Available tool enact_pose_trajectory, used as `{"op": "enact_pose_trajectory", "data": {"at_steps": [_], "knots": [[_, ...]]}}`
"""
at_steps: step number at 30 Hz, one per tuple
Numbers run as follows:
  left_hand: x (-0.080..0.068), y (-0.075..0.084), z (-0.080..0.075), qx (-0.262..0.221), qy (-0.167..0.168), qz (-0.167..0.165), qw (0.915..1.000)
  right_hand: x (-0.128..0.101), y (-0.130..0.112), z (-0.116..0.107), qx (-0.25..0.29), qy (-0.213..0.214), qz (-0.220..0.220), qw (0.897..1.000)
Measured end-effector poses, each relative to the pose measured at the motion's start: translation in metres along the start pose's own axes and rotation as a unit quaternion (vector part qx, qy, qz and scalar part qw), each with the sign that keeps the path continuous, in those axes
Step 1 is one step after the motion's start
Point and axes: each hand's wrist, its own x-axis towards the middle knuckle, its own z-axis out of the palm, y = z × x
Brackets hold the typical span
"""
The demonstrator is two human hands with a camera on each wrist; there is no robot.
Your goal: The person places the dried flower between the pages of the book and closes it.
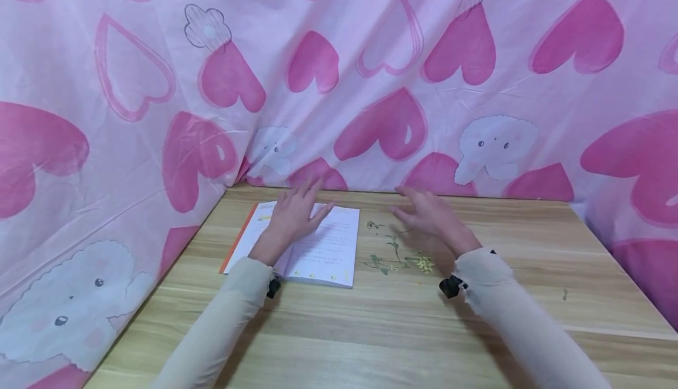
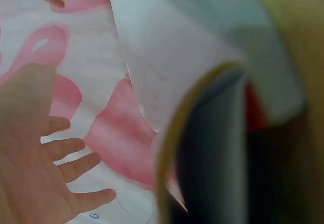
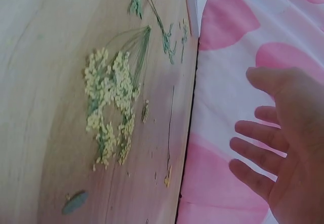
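While the left hand (image 1: 291, 217) and right hand (image 1: 431, 215) both hang released, fingers spread around nothing, my feed shows the open book (image 1: 325, 245) beneath the left, the yellow flower cluster (image 1: 425, 264) just short of the right, green sprigs (image 1: 378, 263) between that cluster and the book, and patterned cloth (image 1: 381, 127) beyond. I judge a low sweep of the right sleeve (image 1: 489, 277) could break the sprigs, and a left-hand brush could flip a page.
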Motion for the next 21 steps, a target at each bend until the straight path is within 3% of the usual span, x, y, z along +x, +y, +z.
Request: {"op": "enact_pose_trajectory", "data": {"at_steps": [4,12,21], "knots": [[-0.009,-0.002,0.002,-0.002,0.002,-0.008,1.0,0.002,-0.002,0.003,-0.005,-0.005,-0.007,1.0],[-0.027,-0.008,0.004,-0.024,-0.026,-0.051,0.998,0.005,-0.008,0.018,-0.009,-0.012,-0.005,1.0],[-0.031,-0.013,0.009,-0.028,-0.03,-0.068,0.9968,0.004,-0.011,0.03,0.003,-0.039,0.012,0.999]]}}
